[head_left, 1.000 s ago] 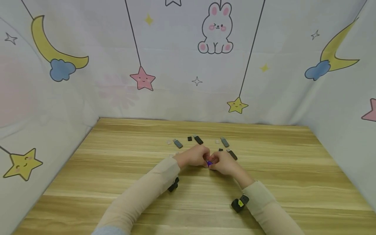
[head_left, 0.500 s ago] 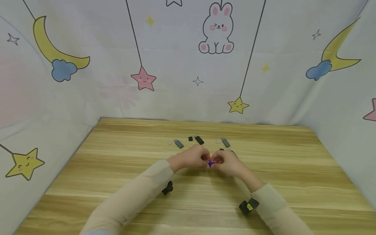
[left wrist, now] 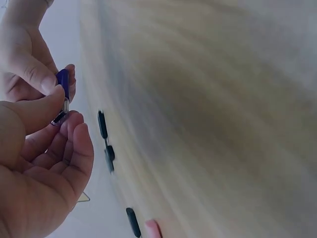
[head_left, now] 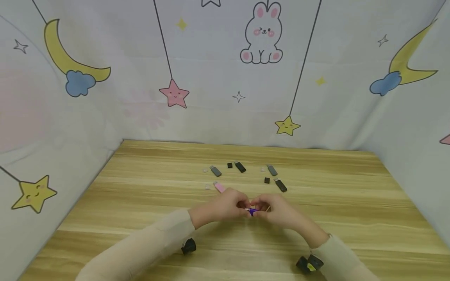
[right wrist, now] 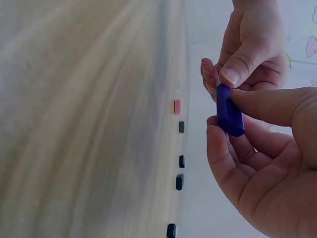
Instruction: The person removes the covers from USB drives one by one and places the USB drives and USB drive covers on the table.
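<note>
In the head view both hands meet over the table around a purple USB stick (head_left: 252,212). My right hand (head_left: 281,210) pinches its purple body (right wrist: 229,111) between thumb and fingers, as the right wrist view shows closely. The thumb and fingers of my left hand (head_left: 223,207) grip the connector end, where a small see-through piece, apparently a clear cap (left wrist: 60,118), shows in the left wrist view. Fingertips partly cover it, so how far it sits on the metal connector is hidden. A pink USB stick (head_left: 219,187) lies just beyond the left hand.
Farther back lie two grey USB sticks (head_left: 216,171) and two black USB sticks (head_left: 240,167), apart from their caps. A black cap (head_left: 230,165) and a clear cap (head_left: 205,170) are among these. A printed cloth (head_left: 211,125) hangs behind the wooden table (head_left: 158,175).
Both hands have drawn back toward the person with the purple USB stick between them. The pink USB stick and the nearer black one now show more fully.
</note>
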`<state>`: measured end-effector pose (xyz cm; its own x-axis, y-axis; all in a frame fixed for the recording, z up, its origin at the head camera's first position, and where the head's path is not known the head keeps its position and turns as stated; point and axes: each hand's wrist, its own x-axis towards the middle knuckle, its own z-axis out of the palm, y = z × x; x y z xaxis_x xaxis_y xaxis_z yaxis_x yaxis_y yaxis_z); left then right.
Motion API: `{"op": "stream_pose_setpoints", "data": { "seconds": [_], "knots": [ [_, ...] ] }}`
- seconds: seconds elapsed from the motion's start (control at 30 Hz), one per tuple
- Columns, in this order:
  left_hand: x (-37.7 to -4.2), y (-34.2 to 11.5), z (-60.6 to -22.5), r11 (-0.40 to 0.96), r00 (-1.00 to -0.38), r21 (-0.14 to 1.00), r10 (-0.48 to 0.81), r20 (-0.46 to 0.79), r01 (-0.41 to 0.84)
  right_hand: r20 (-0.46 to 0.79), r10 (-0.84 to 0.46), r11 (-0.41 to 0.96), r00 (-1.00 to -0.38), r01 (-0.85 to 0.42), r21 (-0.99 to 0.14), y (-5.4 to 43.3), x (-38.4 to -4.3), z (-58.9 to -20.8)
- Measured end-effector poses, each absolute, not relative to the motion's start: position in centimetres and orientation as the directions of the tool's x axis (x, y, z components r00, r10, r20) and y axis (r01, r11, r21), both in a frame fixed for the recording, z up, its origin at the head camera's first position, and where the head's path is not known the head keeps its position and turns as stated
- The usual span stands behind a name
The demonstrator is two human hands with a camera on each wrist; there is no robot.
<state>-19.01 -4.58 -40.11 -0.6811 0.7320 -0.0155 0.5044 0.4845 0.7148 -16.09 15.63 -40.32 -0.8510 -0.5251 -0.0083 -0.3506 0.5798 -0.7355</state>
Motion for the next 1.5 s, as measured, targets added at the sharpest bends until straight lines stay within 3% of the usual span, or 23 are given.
{"op": "stream_pose_setpoints", "data": {
  "seconds": [0.37, 0.6, 0.87, 1.17, 1.5],
  "knots": [
    [-16.1, -6.1, -41.4, 0.416, -0.678, 0.776, 0.735, 0.020, 0.474, -0.019, -0.630, 0.506, -0.777, -0.392, -0.768, 14.7, -13.4, -40.8],
    [-14.2, -6.4, -41.3, 0.407, -0.695, 0.795, 0.718, 0.025, 0.449, -0.011, -0.629, 0.479, -0.777, -0.377, -0.793, 14.2, -11.9, -41.0],
    [-12.8, -6.5, -41.5, 0.400, -0.700, 0.800, 0.713, 0.035, 0.447, 0.064, -0.662, 0.425, -0.747, -0.444, -0.789, 13.9, -10.9, -41.3],
    [-11.9, -6.9, -41.7, 0.351, -0.694, 0.835, 0.718, 0.050, 0.424, 0.251, -0.739, 0.291, -0.625, -0.633, -0.718, 14.2, -10.7, -42.1],
    [-11.6, -7.0, -41.9, 0.304, -0.693, 0.865, 0.718, 0.067, 0.399, 0.247, -0.763, 0.256, -0.598, -0.630, -0.733, 14.5, -10.7, -42.4]
  ]
}}
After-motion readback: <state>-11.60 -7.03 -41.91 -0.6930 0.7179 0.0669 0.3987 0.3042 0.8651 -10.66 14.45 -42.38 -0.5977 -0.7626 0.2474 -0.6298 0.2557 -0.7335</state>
